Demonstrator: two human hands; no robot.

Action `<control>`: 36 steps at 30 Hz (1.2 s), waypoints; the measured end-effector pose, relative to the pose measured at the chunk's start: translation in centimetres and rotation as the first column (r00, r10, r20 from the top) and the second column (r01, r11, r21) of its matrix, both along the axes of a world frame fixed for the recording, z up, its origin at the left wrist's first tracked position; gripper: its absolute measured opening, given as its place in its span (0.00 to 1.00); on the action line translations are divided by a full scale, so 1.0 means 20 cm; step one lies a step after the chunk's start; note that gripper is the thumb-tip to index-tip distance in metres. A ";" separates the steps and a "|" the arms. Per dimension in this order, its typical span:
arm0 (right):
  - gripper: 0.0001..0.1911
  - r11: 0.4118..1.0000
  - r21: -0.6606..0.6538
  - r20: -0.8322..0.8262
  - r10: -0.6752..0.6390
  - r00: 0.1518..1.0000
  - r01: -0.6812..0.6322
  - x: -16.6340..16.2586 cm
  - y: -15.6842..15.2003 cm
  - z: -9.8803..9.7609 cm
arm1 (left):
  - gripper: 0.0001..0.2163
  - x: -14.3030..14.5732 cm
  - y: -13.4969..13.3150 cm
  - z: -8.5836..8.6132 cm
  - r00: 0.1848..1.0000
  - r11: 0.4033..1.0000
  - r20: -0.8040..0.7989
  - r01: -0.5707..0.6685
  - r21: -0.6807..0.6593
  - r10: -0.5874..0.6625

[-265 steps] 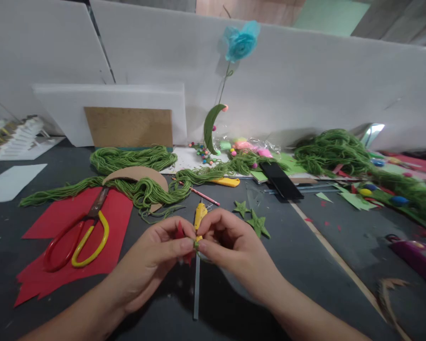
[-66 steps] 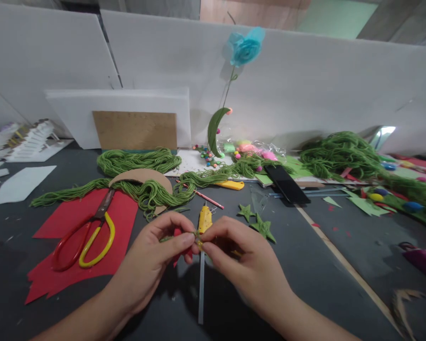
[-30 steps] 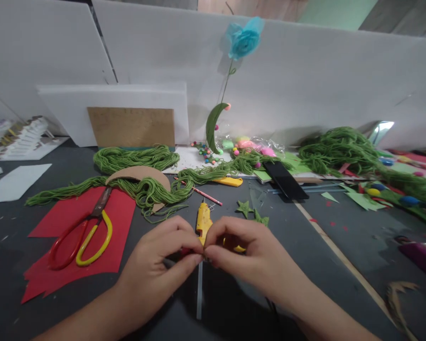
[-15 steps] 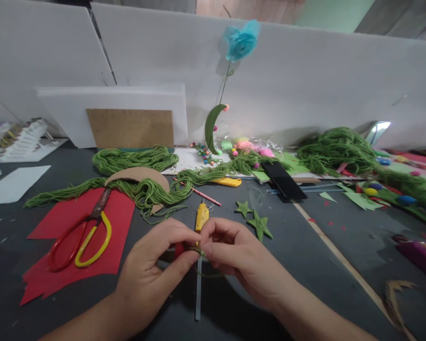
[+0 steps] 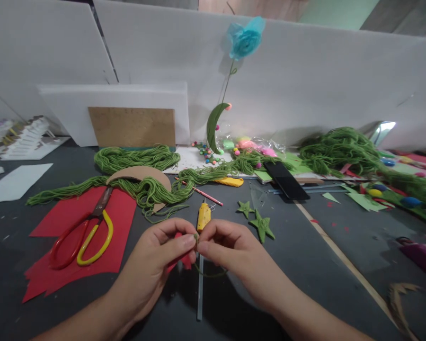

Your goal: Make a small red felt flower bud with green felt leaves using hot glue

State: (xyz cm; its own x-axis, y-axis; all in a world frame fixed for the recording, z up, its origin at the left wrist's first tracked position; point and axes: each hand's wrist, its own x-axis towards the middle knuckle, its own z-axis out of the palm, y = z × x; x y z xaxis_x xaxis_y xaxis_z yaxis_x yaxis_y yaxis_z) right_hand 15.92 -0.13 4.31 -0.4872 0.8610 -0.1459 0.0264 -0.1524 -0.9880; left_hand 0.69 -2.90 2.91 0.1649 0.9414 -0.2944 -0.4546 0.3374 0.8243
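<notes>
My left hand (image 5: 159, 258) and my right hand (image 5: 227, 248) meet fingertip to fingertip low in the middle, above the dark table (image 5: 305, 265). The left hand pinches a small red piece (image 5: 183, 258) that sticks out below its thumb. The right hand pinches a thin green yarn strand (image 5: 209, 273) that loops down under it. Both pinch at the same spot. Behind the fingers lies a yellow glue gun (image 5: 203, 216), and a pale glue stick (image 5: 199, 291) runs toward me beneath the hands.
Red and yellow scissors (image 5: 87, 234) lie on red paper (image 5: 71, 241) at left. Green yarn bundles (image 5: 142, 187) cross the table behind. Green felt stars (image 5: 259, 223), a black phone (image 5: 286, 181) and a yellow comb (image 5: 229, 181) lie right of centre. A blue paper flower (image 5: 244, 40) stands against white boards.
The hands have stayed joined at the same spot, shifting a little. The red piece shows more below my left thumb, and the green strand now hangs in a loop under my right hand.
</notes>
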 end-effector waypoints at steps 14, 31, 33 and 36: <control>0.07 0.924 0.380 0.236 -0.068 0.969 -0.028 -0.02 -0.03 0.00 | 0.02 0.01 0.02 0.00 1.000 0.998 -0.017 -0.008 -0.068 0.007; 0.05 0.945 0.294 0.307 0.048 0.951 -0.142 0.05 0.04 0.04 | 0.05 -0.02 0.00 0.06 0.629 0.842 -0.762 0.320 0.434 0.154; 0.06 0.995 0.005 0.136 0.099 0.986 -0.101 0.04 0.04 0.03 | 0.06 -0.03 -0.01 0.06 0.634 0.801 -0.746 0.330 0.499 0.203; 0.07 0.978 -0.189 -0.010 0.092 0.996 -0.092 0.02 0.04 0.01 | 0.06 -0.03 -0.02 0.04 0.654 0.754 -0.706 0.310 0.579 0.273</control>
State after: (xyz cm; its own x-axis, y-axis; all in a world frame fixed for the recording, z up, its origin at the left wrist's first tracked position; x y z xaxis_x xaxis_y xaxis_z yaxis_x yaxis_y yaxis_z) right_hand 16.39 0.64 4.43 -0.5631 0.7696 -0.3010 0.0481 -0.3330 -0.9417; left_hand 0.01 -3.37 3.67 0.1965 0.9309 0.3081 0.3763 -0.3617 0.8530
